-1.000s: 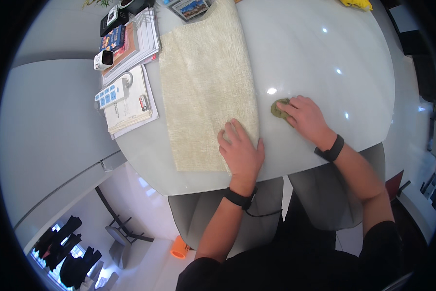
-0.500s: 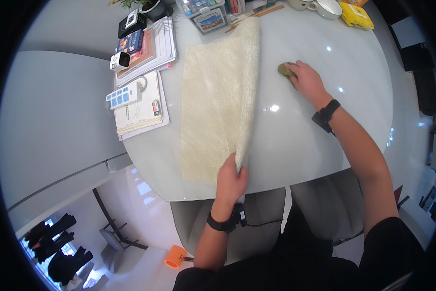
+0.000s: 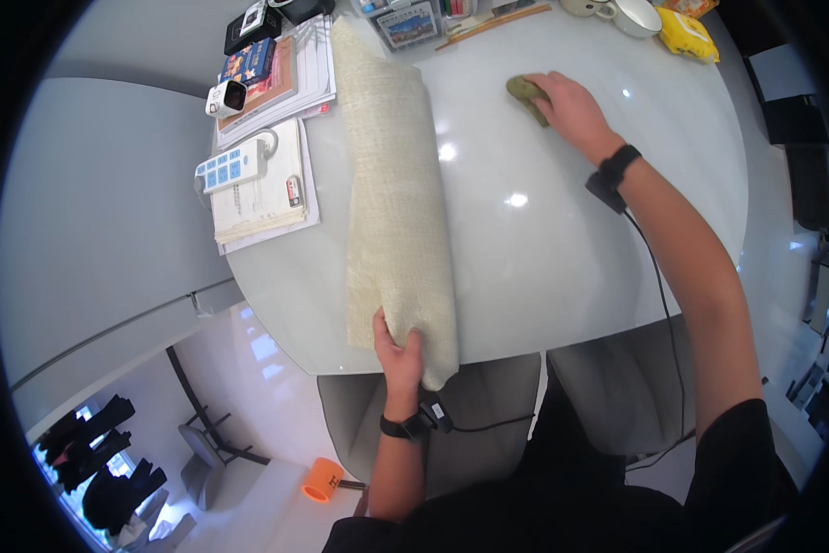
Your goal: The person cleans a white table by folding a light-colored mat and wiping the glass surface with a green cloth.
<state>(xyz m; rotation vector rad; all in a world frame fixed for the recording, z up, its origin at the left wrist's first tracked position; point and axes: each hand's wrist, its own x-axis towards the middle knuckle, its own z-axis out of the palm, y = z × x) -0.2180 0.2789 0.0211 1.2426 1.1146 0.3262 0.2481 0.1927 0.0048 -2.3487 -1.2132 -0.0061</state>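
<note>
A cream, woven-looking table mat (image 3: 401, 203) lies lengthwise on the left half of the glossy white table (image 3: 534, 267), its right part folded over to the left. At its near end my left hand (image 3: 400, 358) is closed on the folded edge, thumb on top. The mat's near right corner hangs just past the table edge. Farther off to the right, my right hand (image 3: 573, 112) presses a folded olive-green cloth (image 3: 529, 94) onto the tabletop, with the fingers wrapped over it.
Along the left edge are stacked papers (image 3: 281, 212), a white power strip (image 3: 233, 169), a small white camera (image 3: 226, 99) and books. A clear storage box (image 3: 407, 26), wooden sticks (image 3: 493, 26), a white bowl (image 3: 636, 17) and a yellow packet (image 3: 689, 37) stand at the back. Grey chairs (image 3: 617, 387) border the near edge.
My left hand has moved left, carrying the mat's right edge over the rest of it. My right hand and the cloth have slid farther away and slightly left.
</note>
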